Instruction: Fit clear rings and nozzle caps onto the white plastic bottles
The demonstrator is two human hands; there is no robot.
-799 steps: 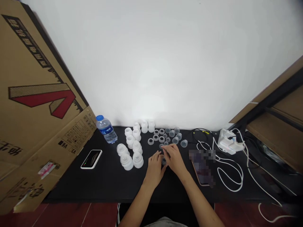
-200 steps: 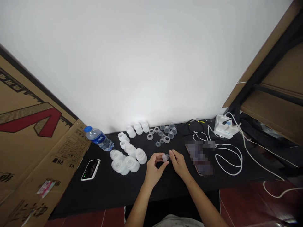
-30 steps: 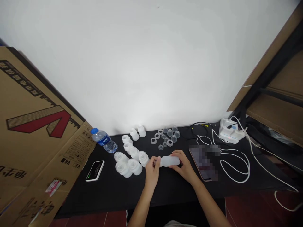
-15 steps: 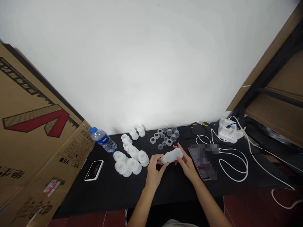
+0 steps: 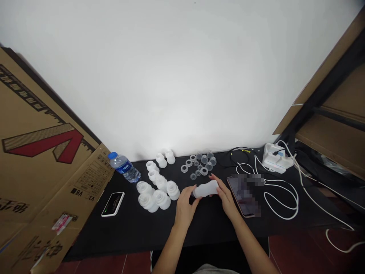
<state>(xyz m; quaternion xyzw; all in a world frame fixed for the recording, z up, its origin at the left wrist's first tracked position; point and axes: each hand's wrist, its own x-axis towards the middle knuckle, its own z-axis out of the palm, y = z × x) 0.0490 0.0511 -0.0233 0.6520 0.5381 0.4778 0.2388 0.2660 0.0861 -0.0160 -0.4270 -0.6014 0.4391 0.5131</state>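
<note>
Both hands on a frosted white plastic bottle, held over the black bench.
Right hand grips the wide end, fingers spread along it; left hand is closed at the narrow end, which points left. Just left of the hands: a loose cluster of frosted white moulded caps. Beyond the bottle: clear cups and rings. Right: phone, screen pixelated, and looped white cable, with white charger further back. Left: power bank with green LEDs, water bottle and cardboard sheet.
</note>
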